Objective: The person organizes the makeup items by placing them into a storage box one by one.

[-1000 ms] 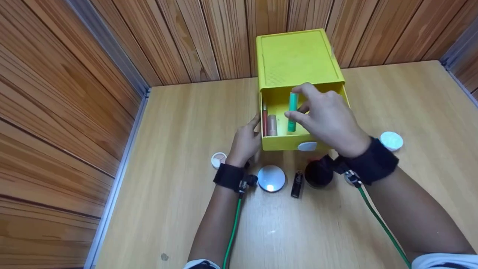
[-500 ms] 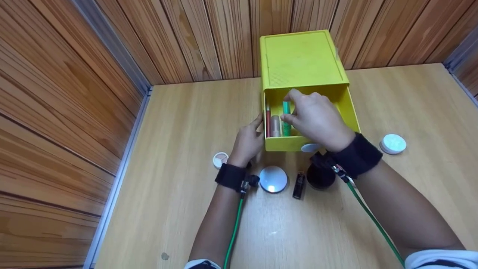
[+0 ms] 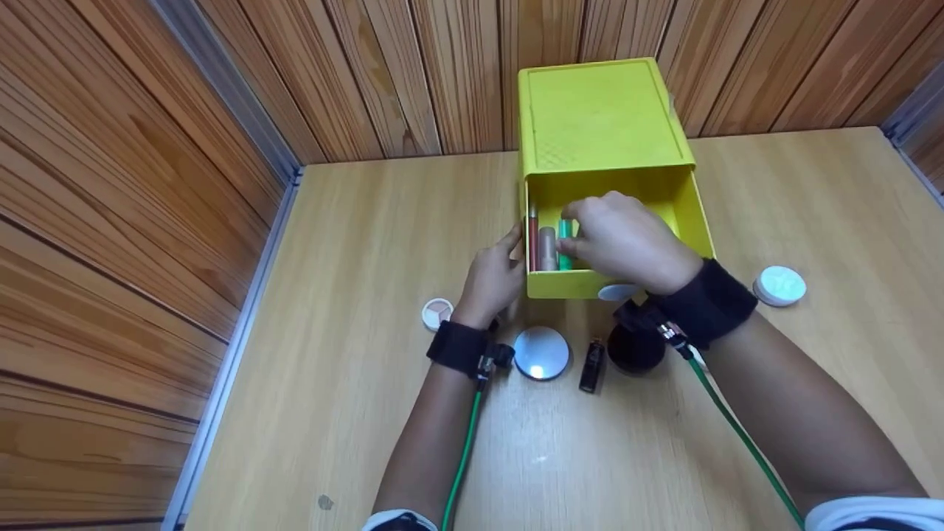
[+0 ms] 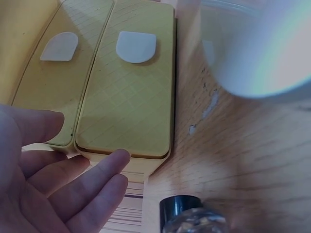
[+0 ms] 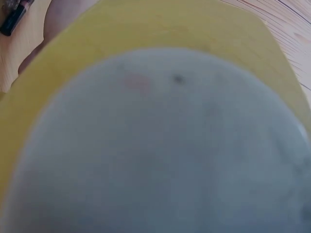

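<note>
A yellow drawer box (image 3: 605,118) stands at the back of the table with its upper drawer (image 3: 557,285) pulled out. My right hand (image 3: 627,240) reaches into that drawer and pinches a slim green tube (image 3: 565,228) between thumb and fingers. Left of the tube stand a greyish-beige tube (image 3: 546,249) and a thin red tube (image 3: 533,240). Against the box's left side, my left hand (image 3: 493,280) rests with extended fingers. In the left wrist view, white handle tabs (image 4: 136,47) mark the drawer fronts. The drawer's tab (image 5: 160,145) fills the right wrist view, hiding that hand.
On the table before the box lie a silvery round compact (image 3: 541,353), a black lipstick-like tube (image 3: 592,366) and a dark round case (image 3: 636,349). A three-section palette (image 3: 436,314) sits left, a white round jar (image 3: 780,285) right. Wood-panelled walls (image 3: 339,74) stand behind and left.
My right hand has moved left and down with the green tube, setting it lower inside the drawer, beside the beige tube. The left hand has stayed at the box's side.
</note>
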### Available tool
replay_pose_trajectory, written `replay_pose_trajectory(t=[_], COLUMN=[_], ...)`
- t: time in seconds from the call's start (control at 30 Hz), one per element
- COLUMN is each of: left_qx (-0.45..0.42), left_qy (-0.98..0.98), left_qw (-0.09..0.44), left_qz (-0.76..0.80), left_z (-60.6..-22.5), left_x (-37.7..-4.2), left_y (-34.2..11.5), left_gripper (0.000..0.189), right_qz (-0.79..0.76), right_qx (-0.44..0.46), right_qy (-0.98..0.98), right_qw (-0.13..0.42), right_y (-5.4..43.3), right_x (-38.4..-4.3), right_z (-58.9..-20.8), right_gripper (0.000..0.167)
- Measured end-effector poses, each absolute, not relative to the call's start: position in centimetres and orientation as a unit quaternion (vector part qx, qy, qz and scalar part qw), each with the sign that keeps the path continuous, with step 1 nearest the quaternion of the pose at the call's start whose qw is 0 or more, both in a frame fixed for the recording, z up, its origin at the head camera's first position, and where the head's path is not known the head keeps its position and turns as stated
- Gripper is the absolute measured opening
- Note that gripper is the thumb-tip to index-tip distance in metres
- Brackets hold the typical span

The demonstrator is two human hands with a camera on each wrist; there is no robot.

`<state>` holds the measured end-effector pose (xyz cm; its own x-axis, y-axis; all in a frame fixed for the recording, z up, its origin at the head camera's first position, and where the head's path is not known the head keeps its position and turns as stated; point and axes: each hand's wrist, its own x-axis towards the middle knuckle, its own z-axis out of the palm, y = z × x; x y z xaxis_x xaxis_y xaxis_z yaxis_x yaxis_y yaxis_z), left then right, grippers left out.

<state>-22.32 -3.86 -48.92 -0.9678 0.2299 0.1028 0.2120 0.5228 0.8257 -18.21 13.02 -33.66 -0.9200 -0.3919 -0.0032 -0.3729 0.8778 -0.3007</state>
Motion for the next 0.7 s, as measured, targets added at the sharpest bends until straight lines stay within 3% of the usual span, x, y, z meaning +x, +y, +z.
replay_pose_trajectory(t=[0.3, 0.47, 0.7], left_qx=[0.124, 0.125, 0.114], left_qy=[0.87, 0.872, 0.876], left_qw=[0.023, 0.018, 0.029], left_qz=[0.476, 0.474, 0.468], left_z=[-48.6, -48.5, -48.6], left_x=[-22.6, -22.9, -23.1], left_y=[-3.6, -3.6, -3.9], left_gripper=[0.056, 0.056, 0.055], right_qz=[-0.137, -0.137, -0.153], right_qx=[-0.186, -0.186, -0.184], right_qy=[0.969, 0.968, 0.966], right_qw=[0.093, 0.1, 0.098], right_y=[13.2, 13.2, 13.0], right_x=[-18.7, -19.2, -19.4], right_z=[-33.3, -33.3, -33.5], right_gripper=[0.023, 0.02, 0.032])
